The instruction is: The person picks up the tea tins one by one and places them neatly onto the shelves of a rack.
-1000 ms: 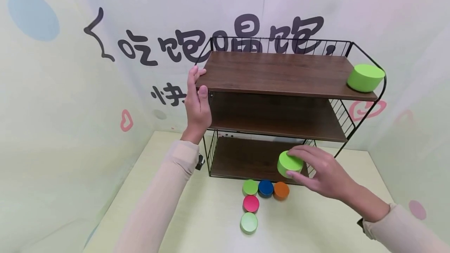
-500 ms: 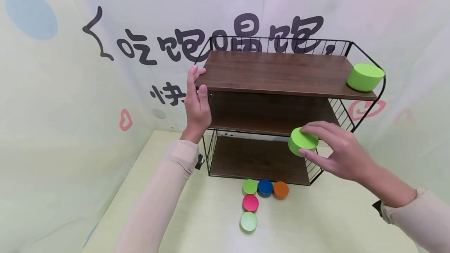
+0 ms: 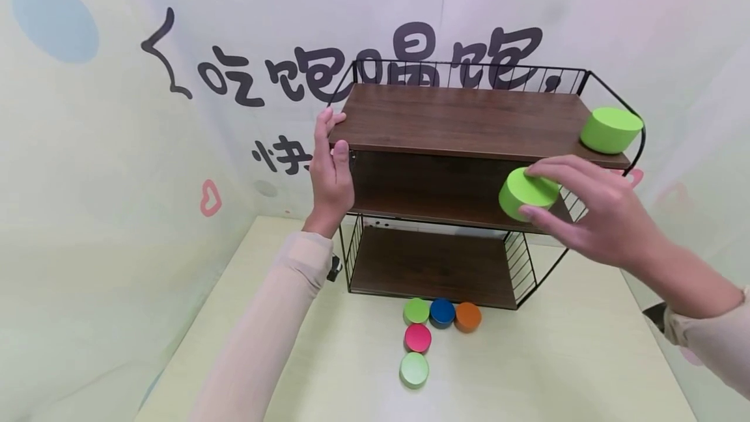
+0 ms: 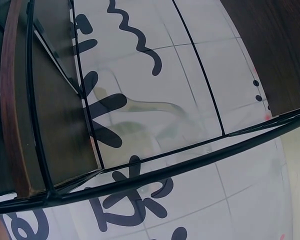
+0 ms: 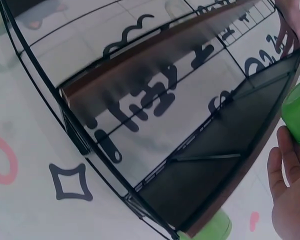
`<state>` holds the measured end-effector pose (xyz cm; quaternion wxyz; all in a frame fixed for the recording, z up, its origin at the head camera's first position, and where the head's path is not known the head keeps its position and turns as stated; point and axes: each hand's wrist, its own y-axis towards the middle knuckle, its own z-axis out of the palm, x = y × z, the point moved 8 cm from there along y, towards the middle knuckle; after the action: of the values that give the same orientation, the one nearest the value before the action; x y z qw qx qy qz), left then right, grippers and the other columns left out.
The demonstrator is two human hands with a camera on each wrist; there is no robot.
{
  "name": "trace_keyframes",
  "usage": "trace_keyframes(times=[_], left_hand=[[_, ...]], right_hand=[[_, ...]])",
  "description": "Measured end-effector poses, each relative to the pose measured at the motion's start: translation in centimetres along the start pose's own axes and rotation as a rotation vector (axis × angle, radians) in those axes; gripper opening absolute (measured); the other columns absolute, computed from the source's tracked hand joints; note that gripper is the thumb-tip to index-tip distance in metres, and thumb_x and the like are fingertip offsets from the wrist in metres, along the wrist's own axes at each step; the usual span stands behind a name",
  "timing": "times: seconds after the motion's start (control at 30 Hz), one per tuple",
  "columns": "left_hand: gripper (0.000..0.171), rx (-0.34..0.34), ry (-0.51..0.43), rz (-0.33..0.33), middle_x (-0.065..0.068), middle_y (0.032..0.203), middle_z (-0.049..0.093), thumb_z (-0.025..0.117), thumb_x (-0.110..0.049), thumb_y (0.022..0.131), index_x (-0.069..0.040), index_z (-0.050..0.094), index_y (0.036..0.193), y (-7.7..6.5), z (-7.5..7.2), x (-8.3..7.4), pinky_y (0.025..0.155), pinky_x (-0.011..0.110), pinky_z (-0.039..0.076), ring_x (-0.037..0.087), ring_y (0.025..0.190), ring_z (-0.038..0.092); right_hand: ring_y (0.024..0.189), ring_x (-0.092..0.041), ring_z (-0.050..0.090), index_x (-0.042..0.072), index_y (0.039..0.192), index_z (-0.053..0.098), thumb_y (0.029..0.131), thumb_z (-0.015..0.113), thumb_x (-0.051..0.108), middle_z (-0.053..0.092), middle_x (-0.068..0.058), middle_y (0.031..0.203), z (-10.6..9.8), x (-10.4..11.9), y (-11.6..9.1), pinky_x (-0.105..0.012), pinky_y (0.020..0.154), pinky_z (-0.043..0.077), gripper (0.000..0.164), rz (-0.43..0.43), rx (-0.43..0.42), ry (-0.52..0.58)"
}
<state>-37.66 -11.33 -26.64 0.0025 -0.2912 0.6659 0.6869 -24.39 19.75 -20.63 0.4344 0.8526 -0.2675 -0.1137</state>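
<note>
My right hand pinches a short bright-green cylinder between thumb and fingers, in front of the middle board of a three-tier rack. In the right wrist view the same green cylinder shows at the right edge with fingertips against it. A matching green cylinder stands on the right end of the rack's top board. My left hand grips the left end of that board, thumb at its front edge and fingers by the side wire. In the left wrist view a fingertip barely shows at the lower left.
Small round pieces lie on the pale table before the rack: light green, blue, orange, pink and pale green. Black wire sides frame the bottom board. A printed cloth wall stands behind.
My right hand has lifted the green cylinder up and to the right, from the bottom tier to the middle tier's height. The left hand has stayed on the rack.
</note>
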Motion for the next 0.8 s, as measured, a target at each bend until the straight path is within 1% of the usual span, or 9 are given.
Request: trace_keyframes(times=[0.07, 0.13, 0.23, 0.3, 0.43, 0.53, 0.6, 0.7, 0.8], left_hand=[[0.055, 0.001, -0.001, -0.001, 0.011, 0.136, 0.057, 0.036, -0.04, 0.108, 0.0, 0.037, 0.145, 0.0, 0.0, 0.0, 0.107, 0.037, 0.036, 0.019, 0.132, 0.048], [0.055, 0.001, -0.002, -0.002, 0.011, 0.136, 0.057, 0.036, -0.041, 0.108, 0.0, 0.037, 0.145, 0.1, 0.1, 0.0, 0.107, 0.037, 0.036, 0.018, 0.133, 0.047], [0.055, 0.002, 0.004, -0.001, 0.011, 0.136, 0.057, 0.036, -0.04, 0.108, 0.0, 0.037, 0.145, 0.1, 0.1, 0.1, 0.108, 0.038, 0.035, 0.018, 0.133, 0.047], [0.055, 0.002, 0.008, -0.001, 0.011, 0.136, 0.057, 0.036, -0.04, 0.108, 0.0, 0.037, 0.145, 0.0, 0.0, 0.1, 0.108, 0.038, 0.035, 0.018, 0.133, 0.047], [0.055, -0.001, 0.007, -0.001, 0.01, 0.135, 0.057, 0.036, -0.04, 0.108, 0.0, 0.037, 0.145, 0.0, 0.0, 0.1, 0.107, 0.038, 0.036, 0.018, 0.133, 0.047], [0.054, 0.0, 0.005, 0.002, 0.01, 0.135, 0.057, 0.036, -0.039, 0.108, 0.0, 0.037, 0.145, 0.1, 0.0, 0.1, 0.108, 0.038, 0.036, 0.019, 0.133, 0.047], [0.054, 0.005, 0.005, 0.007, 0.011, 0.136, 0.056, 0.036, -0.039, 0.108, 0.0, 0.037, 0.145, 0.1, 0.0, 0.1, 0.108, 0.038, 0.035, 0.02, 0.133, 0.047], [0.054, 0.008, 0.004, 0.014, 0.012, 0.135, 0.056, 0.036, -0.038, 0.108, 0.001, 0.036, 0.145, 0.1, 0.1, 0.1, 0.108, 0.038, 0.035, 0.021, 0.133, 0.047], [0.054, 0.0, 0.001, 0.014, 0.013, 0.135, 0.057, 0.035, -0.04, 0.108, 0.0, 0.037, 0.145, 0.1, 0.0, 0.1, 0.108, 0.038, 0.035, 0.021, 0.133, 0.048]], right_hand=[[0.098, -0.006, 0.059, -0.008, 0.106, 0.069, 0.094, 0.061, 0.056, 0.07, -0.019, 0.101, -0.6, -0.2, 0.5, -0.01, 0.082, 0.039, 0.065, -0.001, -0.027, -0.011], [0.096, -0.003, 0.057, -0.008, 0.106, 0.07, 0.094, 0.06, 0.057, 0.07, -0.019, 0.1, -1.2, -0.5, 1.0, -0.01, 0.073, 0.04, 0.066, 0.004, -0.031, -0.038], [0.093, 0.002, 0.053, -0.008, 0.107, 0.07, 0.094, 0.059, 0.058, 0.07, -0.019, 0.101, -1.8, -1.0, 1.6, -0.008, 0.062, 0.036, 0.068, 0.018, -0.02, -0.07], [0.093, 0.003, 0.052, -0.008, 0.109, 0.07, 0.093, 0.059, 0.058, 0.07, -0.019, 0.102, -2.1, -1.3, 2.0, -0.005, 0.063, 0.038, 0.069, 0.031, -0.004, -0.077], [0.093, -0.001, 0.052, -0.008, 0.11, 0.07, 0.092, 0.058, 0.061, 0.069, -0.02, 0.1, -2.6, -2.1, 2.6, -0.002, 0.074, 0.038, 0.071, 0.063, -0.006, -0.092], [0.094, -0.003, 0.051, -0.007, 0.11, 0.069, 0.091, 0.057, 0.063, 0.069, -0.021, 0.102, -2.9, -2.9, 2.7, -0.004, 0.078, 0.036, 0.073, 0.092, -0.007, -0.123], [0.093, -0.007, 0.052, -0.005, 0.112, 0.07, 0.091, 0.064, 0.057, 0.069, -0.021, 0.105, -3.0, -3.5, 2.7, -0.006, 0.078, 0.035, 0.065, 0.118, -0.007, -0.136], [0.092, -0.018, 0.054, -0.002, 0.113, 0.07, 0.085, 0.078, 0.038, 0.069, -0.02, 0.107, -3.0, -4.3, 2.6, -0.013, 0.079, 0.032, 0.049, 0.173, -0.007, -0.143], [0.091, -0.026, 0.055, 0.0, 0.115, 0.07, 0.078, 0.082, 0.017, 0.069, -0.02, 0.108, -3.0, -4.9, 2.7, -0.021, 0.082, 0.032, 0.043, 0.21, 0.009, -0.16]])
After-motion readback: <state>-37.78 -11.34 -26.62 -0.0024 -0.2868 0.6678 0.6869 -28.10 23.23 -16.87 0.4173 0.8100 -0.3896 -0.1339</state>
